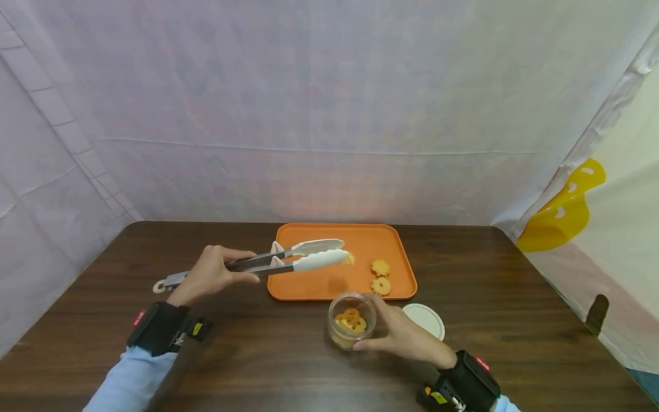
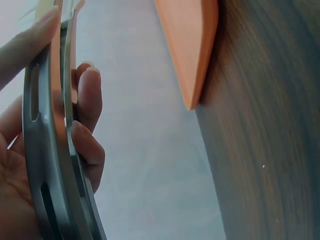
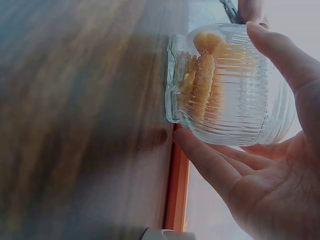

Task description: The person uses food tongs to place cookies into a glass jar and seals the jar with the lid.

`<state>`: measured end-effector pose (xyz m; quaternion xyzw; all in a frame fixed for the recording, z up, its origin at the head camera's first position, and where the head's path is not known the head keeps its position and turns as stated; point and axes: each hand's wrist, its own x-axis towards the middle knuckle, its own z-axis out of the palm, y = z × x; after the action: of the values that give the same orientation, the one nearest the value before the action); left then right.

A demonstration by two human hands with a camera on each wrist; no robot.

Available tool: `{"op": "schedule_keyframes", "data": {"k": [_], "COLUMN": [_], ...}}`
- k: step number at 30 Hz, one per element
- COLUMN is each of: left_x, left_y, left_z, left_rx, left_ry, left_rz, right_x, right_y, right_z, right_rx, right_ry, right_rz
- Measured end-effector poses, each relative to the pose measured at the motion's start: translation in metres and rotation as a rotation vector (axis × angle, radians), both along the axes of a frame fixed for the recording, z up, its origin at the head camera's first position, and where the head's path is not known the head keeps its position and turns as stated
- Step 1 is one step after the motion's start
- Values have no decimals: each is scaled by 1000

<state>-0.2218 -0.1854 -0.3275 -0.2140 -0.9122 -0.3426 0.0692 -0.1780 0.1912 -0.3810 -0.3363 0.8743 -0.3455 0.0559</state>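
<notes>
Tongs [image 1: 261, 261] approx. L-to-R, tips [image 1: 320, 260] R

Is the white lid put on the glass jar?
No, the white lid lies on the table, while the right hand holds the open jar.

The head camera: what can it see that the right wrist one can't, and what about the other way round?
Only the head view shows two scalloped cookies lying on the orange tray and the tongs' white tips. Only the right wrist view shows the ridges on the glass jar's side. Both show the right hand holding that jar.
</notes>
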Motion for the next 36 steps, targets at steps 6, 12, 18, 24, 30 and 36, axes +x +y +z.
{"op": "schedule_keyframes", "data": {"k": [6, 12, 18, 24, 30, 36], "left_x": [5, 10, 15, 16, 14, 12], "left_y": [-3, -4, -7, -9, -10, -9], "left_z": [5, 8, 8, 5, 0, -4], "left_rx": [2, 13, 33, 64, 65, 58], "left_ry": [9, 17, 37, 31, 22, 21], "left_rz": [-31, -71, -144, -215, -272, -293], "right_x": [1, 0, -2, 0, 1, 1], "right_y": [0, -1, -1, 0, 0, -1], "right_z": [1, -1, -2, 0, 2, 0], "right_rx": [-3, -3, -8, 12, 37, 1], "right_ry": [-6, -16, 21, 11, 9, 28], "right_rz": [7, 7, 8, -3, -29, -1]}}
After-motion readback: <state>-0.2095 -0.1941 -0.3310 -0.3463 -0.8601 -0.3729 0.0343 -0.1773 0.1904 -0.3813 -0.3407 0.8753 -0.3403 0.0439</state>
